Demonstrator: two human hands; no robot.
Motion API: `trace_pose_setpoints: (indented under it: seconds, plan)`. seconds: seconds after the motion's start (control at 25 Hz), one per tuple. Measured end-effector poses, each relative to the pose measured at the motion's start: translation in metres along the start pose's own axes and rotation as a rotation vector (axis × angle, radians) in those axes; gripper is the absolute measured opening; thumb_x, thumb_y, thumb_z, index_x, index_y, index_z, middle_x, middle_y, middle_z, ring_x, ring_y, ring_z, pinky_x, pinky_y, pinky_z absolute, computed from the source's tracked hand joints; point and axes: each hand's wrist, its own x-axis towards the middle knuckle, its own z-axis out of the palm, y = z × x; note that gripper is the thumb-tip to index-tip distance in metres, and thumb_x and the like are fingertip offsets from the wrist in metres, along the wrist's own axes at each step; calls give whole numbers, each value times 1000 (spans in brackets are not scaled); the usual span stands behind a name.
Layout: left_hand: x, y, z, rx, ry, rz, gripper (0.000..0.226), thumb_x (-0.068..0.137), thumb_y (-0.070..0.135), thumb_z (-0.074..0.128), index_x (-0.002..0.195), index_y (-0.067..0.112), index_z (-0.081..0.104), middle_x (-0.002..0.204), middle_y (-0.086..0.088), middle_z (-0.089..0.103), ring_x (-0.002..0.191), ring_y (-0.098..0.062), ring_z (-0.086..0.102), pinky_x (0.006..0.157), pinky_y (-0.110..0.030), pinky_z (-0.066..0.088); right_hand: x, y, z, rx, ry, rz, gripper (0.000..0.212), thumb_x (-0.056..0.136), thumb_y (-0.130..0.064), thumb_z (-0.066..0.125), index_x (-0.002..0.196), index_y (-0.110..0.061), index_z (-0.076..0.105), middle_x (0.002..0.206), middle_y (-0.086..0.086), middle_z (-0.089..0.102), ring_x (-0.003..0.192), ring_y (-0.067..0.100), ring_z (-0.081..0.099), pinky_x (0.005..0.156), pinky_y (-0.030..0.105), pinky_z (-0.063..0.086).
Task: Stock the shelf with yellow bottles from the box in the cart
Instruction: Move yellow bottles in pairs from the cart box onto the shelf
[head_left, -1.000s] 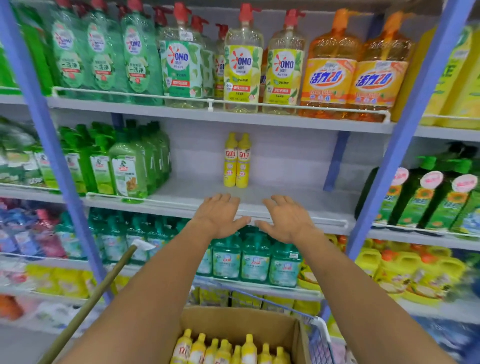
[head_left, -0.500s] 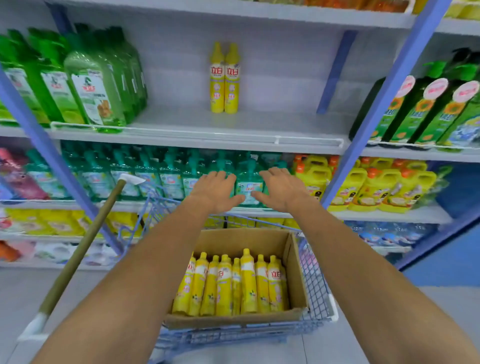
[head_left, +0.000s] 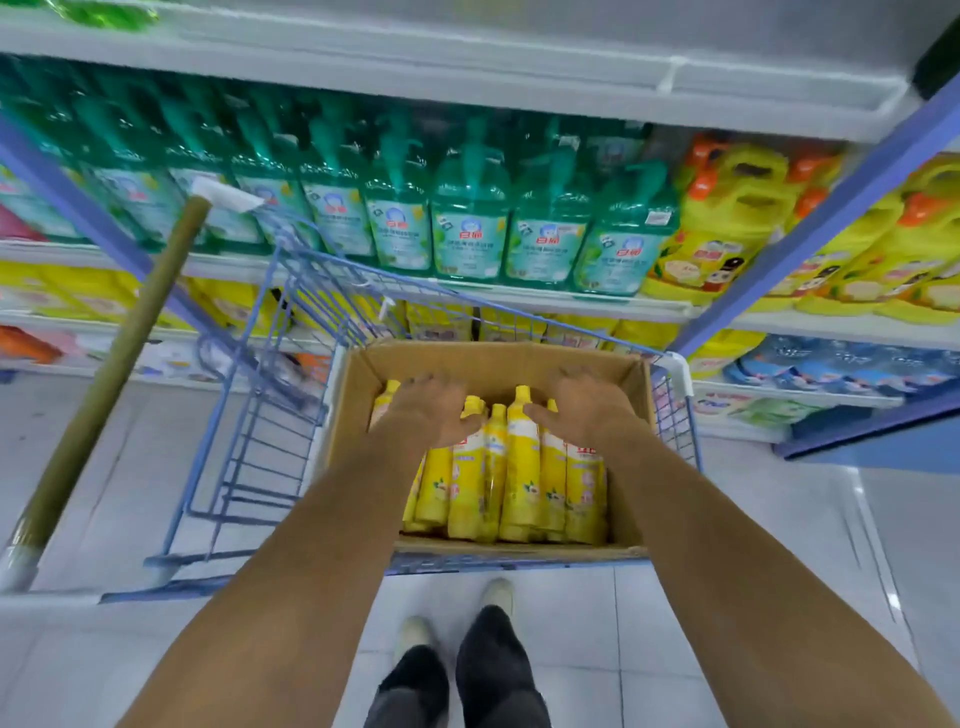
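Observation:
An open cardboard box (head_left: 628, 441) sits in the blue wire cart (head_left: 249, 457) and holds several yellow bottles (head_left: 519, 467) lying side by side, caps pointing away from me. My left hand (head_left: 434, 410) hovers palm down over the caps on the left side, fingers spread. My right hand (head_left: 587, 405) is over the caps on the right side, fingers apart too. Neither hand is closed around a bottle. The white shelf (head_left: 467, 78) with the free space runs along the top of the view.
Teal pump bottles (head_left: 467, 228) fill the shelf behind the cart, with yellow jugs (head_left: 727, 234) to their right. A wooden broom handle (head_left: 114, 369) leans at the left of the cart. A blue shelf upright (head_left: 810, 249) stands at right. My feet are on white floor tiles.
My view has tipped down from the shelf to the cart. Both hands have dropped from in front of the shelves into the box, just over the bottle caps.

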Motion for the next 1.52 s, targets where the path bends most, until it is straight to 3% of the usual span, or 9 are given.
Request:
trace_pose_setpoints:
  seconds: [0.32, 0.52, 0.72, 0.84, 0.92, 1.04, 1.2, 1.36, 1.52]
  plan:
    - [92, -13, 97, -109, -145, -43, 78, 96, 66, 43, 151, 11, 32, 152, -16, 38, 143, -37, 33, 110, -50, 38, 78, 16, 98, 12, -131, 17, 67, 99, -62, 42, 140, -10, 47, 139, 14, 50, 130, 36, 46, 92, 46, 48]
    - [132, -17, 131, -196, -114, -79, 70, 93, 61, 54, 136, 6, 48, 142, -17, 44, 136, -36, 37, 108, -48, 41, 114, 11, 130, 106, -115, 74, 62, 98, -56, 50, 134, -5, 48, 136, 17, 52, 125, 37, 52, 90, 44, 49]
    - [146, -11, 144, -281, 25, -140, 65, 79, 57, 73, 118, 7, 60, 129, -11, 49, 125, -33, 39, 102, -39, 40, 125, 9, 153, 352, -69, 222, 65, 88, -48, 69, 135, -6, 49, 133, 17, 57, 122, 38, 55, 94, 43, 47]
    - [145, -10, 149, -569, 95, -144, 56, 71, 42, 86, 109, 6, 64, 116, -9, 56, 115, -30, 50, 89, -35, 44, 128, 6, 150, 523, -29, 299, 63, 74, -43, 82, 123, -10, 60, 120, 12, 66, 114, 33, 61, 88, 36, 49]
    - [139, -6, 156, -842, 100, -157, 53, 68, 30, 90, 109, 9, 63, 107, -5, 61, 104, -27, 60, 80, -33, 47, 125, 1, 145, 598, -62, 292, 71, 70, -39, 86, 130, -10, 60, 126, 10, 64, 117, 29, 60, 89, 32, 48]
    - [127, -4, 162, -1117, 66, -200, 64, 65, 27, 91, 120, 21, 58, 113, -2, 66, 103, -23, 65, 86, -41, 56, 116, 3, 144, 674, -110, 299, 80, 69, -38, 89, 137, -13, 55, 130, 5, 64, 119, 24, 59, 86, 26, 43]
    - [109, -6, 138, -1240, 59, -103, 62, 70, 11, 90, 121, 15, 55, 109, -15, 68, 87, -19, 65, 59, -26, 54, 97, 12, 132, 858, -46, 276, 75, 67, -39, 92, 130, -14, 59, 116, -2, 66, 107, 17, 63, 92, 36, 53]
    - [87, -7, 76, -1325, 166, -56, 67, 67, 8, 92, 124, 6, 56, 108, -16, 69, 84, -17, 65, 61, -35, 57, 81, 9, 81, 961, 148, 140, 66, 57, -55, 90, 109, -22, 68, 96, -7, 75, 90, 13, 71, 81, 45, 59]
    - [64, -10, -26, -1352, 307, 14, 62, 74, 3, 87, 126, 5, 54, 101, -16, 70, 81, -15, 65, 58, -18, 52, 80, 3, -20, 976, 334, -29, 56, 64, -51, 90, 102, -15, 70, 89, 3, 73, 84, 22, 69, 73, 42, 58]
